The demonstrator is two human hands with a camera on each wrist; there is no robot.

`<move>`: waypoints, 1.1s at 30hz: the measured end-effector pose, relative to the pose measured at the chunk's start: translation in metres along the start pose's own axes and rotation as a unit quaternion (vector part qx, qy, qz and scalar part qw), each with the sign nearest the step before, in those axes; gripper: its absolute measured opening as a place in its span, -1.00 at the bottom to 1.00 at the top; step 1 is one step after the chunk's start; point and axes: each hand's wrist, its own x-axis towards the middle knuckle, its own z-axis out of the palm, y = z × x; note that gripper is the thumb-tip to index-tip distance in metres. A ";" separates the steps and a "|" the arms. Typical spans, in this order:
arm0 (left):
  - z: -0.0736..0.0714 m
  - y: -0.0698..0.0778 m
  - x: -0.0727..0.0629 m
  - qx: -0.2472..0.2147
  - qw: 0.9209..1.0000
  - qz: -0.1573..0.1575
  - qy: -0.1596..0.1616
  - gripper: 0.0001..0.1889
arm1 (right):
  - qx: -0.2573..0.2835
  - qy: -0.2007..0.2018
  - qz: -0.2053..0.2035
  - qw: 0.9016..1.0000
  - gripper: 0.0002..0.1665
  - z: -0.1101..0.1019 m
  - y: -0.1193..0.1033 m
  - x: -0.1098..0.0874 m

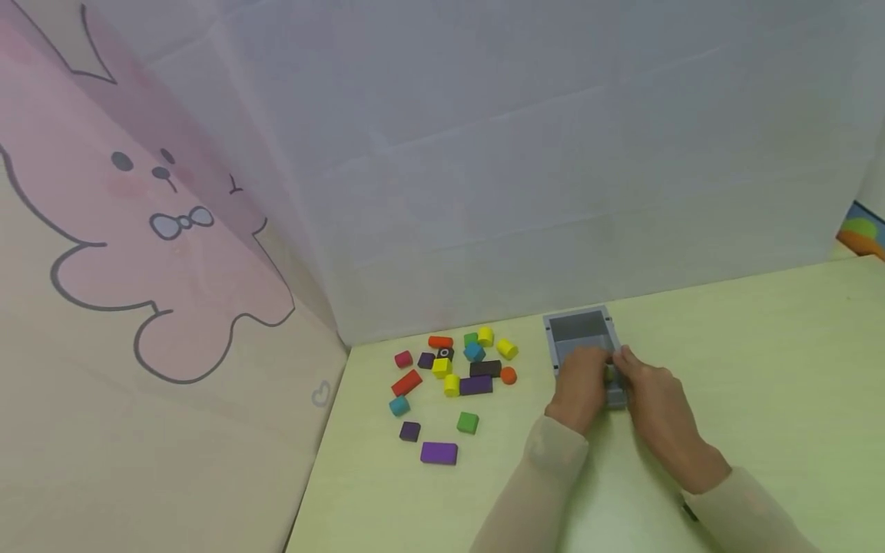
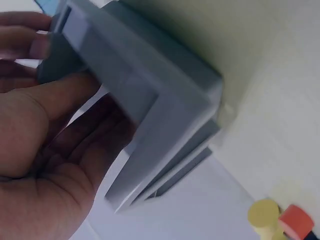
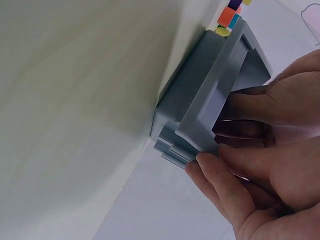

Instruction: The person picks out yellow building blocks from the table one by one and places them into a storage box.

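A grey open-topped rectangular box rests on the table near its back edge. My right hand pinches the rim at its near right corner, the thumb and fingers on either side of the wall in the right wrist view. My left hand reaches down into the box, fingers bent and their tips hidden by the wall. Beside those fingers a small yellow-green patch shows inside the box; I cannot tell if the left hand holds it. Stepped ledges project from the box's end.
Left of the box lie scattered coloured blocks, among them a purple block, a green cube, a red block, an orange piece and a yellow cylinder. A white cloth hangs behind the table, with a pink rabbit print at left.
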 end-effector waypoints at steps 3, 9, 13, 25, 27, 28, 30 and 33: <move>-0.005 -0.001 -0.005 -0.016 1.000 -0.008 0.004 -0.65 | 0.003 0.005 0.002 1.000 -0.59 0.000 0.001 -0.001; -0.013 -0.005 -0.013 -0.017 0.999 -0.005 0.028 -0.68 | 0.000 0.010 0.000 1.000 -0.57 0.000 0.001 -0.002; -0.019 -0.007 -0.018 -0.019 0.999 -0.006 0.038 -0.68 | -0.002 0.008 -0.001 1.000 -0.57 -0.001 0.000 -0.002; -0.033 -0.026 -0.029 -0.111 0.991 -0.034 0.066 -0.64 | -0.006 0.001 0.000 1.000 -0.60 -0.001 -0.001 -0.001; -0.034 -0.031 -0.030 -0.121 0.990 -0.038 0.070 -0.64 | -0.006 0.000 -0.001 1.000 -0.60 -0.001 -0.001 -0.001; -0.035 -0.034 -0.031 -0.127 0.989 -0.041 0.070 -0.64 | -0.006 -0.001 -0.001 1.000 -0.60 -0.001 -0.001 -0.001; -0.037 -0.039 -0.032 -0.137 0.987 -0.042 0.077 -0.65 | -0.003 -0.003 -0.001 1.000 -0.60 -0.001 -0.001 -0.001; -0.039 -0.046 -0.034 -0.150 0.983 -0.048 0.091 -0.66 | 0.003 -0.005 0.000 1.000 -0.60 -0.001 0.000 -0.001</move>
